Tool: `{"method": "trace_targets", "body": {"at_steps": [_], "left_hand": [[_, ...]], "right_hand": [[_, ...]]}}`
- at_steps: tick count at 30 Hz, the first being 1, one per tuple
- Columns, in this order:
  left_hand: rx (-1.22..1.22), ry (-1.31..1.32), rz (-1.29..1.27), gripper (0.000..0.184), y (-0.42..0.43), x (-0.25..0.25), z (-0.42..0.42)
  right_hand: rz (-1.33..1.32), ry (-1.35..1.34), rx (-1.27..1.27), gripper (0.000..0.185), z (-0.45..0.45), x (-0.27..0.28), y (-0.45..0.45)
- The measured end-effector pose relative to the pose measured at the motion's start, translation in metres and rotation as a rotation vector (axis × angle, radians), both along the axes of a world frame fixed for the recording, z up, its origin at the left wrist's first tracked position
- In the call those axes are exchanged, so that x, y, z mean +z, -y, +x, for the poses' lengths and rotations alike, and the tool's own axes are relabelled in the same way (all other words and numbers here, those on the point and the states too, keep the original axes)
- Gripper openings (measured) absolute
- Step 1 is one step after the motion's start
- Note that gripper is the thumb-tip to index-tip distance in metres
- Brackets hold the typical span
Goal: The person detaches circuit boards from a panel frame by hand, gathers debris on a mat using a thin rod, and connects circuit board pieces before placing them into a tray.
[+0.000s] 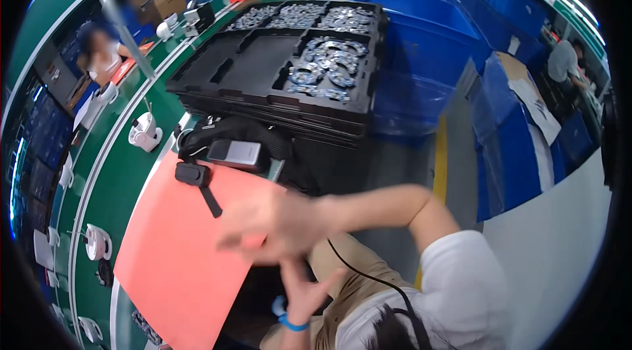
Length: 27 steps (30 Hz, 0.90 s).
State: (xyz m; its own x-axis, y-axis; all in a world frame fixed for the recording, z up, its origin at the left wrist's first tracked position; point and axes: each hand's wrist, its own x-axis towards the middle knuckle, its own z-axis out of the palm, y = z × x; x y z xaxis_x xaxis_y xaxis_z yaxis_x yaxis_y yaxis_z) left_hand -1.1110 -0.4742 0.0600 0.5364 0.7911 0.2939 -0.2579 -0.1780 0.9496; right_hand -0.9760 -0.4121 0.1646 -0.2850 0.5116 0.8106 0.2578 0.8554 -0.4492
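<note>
My right hand (273, 225) is smeared by motion over the near edge of a pink mat (178, 244), and I cannot make out its fingers or anything in them. Just below it, my left hand (306, 294) has thumb and fingers spread, with a blue band (293, 323) on the wrist. Part of that hand is hidden behind the right one. On the mat's far end lie a small black device with a short strap (192, 173) and a grey-and-black box-shaped device (235, 154) beside a black strap bundle (257, 131).
Stacked black trays (253, 60) hold several shiny ring-shaped parts (329, 63). Blue bins (421, 53) stand to their right. White camera-like units (143, 131) sit along the green conveyor (125, 185) at left. Other people work across the line and farther back.
</note>
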Motion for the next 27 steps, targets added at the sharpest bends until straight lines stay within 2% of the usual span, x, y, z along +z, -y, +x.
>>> {"method": "trace_targets", "body": {"at_steps": [1,2,4,5,6,7,11,13,20,23,25,27], "left_hand": [[-0.116,-0.084,0.074,0.092,0.007,-0.022,0.005],[-0.229,-0.031,-0.003,0.076,0.016,-0.004,0.022],[-0.166,0.071,-0.416,0.051,0.045,-0.005,0.026],[-0.172,0.069,-0.412,0.051,0.051,-0.009,0.021],[-0.217,0.089,-0.471,0.042,0.054,-0.017,0.015],[-0.263,0.11,-0.53,0.034,0.056,-0.024,0.012],[-0.324,0.141,-0.511,0.032,0.056,-0.036,0.003],[-0.322,0.032,-0.538,0.033,0.063,-0.033,0.004],[-0.364,-0.102,-0.472,0.03,0.099,-0.023,0.066],[-0.262,-0.236,-0.419,0.027,0.114,-0.026,0.08],[-0.141,-0.325,-0.225,0.02,0.117,-0.032,0.085],[-0.139,-0.406,-0.167,0.018,0.122,-0.033,0.093]], "right_hand": [[-0.145,-0.078,0.11,0.015,-0.024,-0.008,0.011],[-0.182,-0.158,0.196,0.012,-0.045,-0.019,0.019],[-0.187,-0.289,0.301,0.008,-0.082,-0.036,0.037],[-0.307,-0.321,0.406,0.007,-0.087,-0.04,0.045],[-0.428,-0.352,0.512,0.007,-0.089,-0.045,0.05],[-0.423,-0.353,0.507,0.007,-0.091,-0.052,0.05],[-0.529,-0.262,0.456,0.009,-0.09,-0.067,0.051],[-0.546,-0.239,0.457,0.01,-0.086,-0.07,0.06],[-0.669,-0.523,0.375,0.011,-0.001,-0.061,0.102],[-0.795,-0.734,0.456,0.01,0.021,-0.069,0.113],[-0.83,-0.857,0.481,0.01,0.034,-0.073,0.112],[-0.783,-0.977,0.468,0.011,0.052,-0.076,0.117]]}}
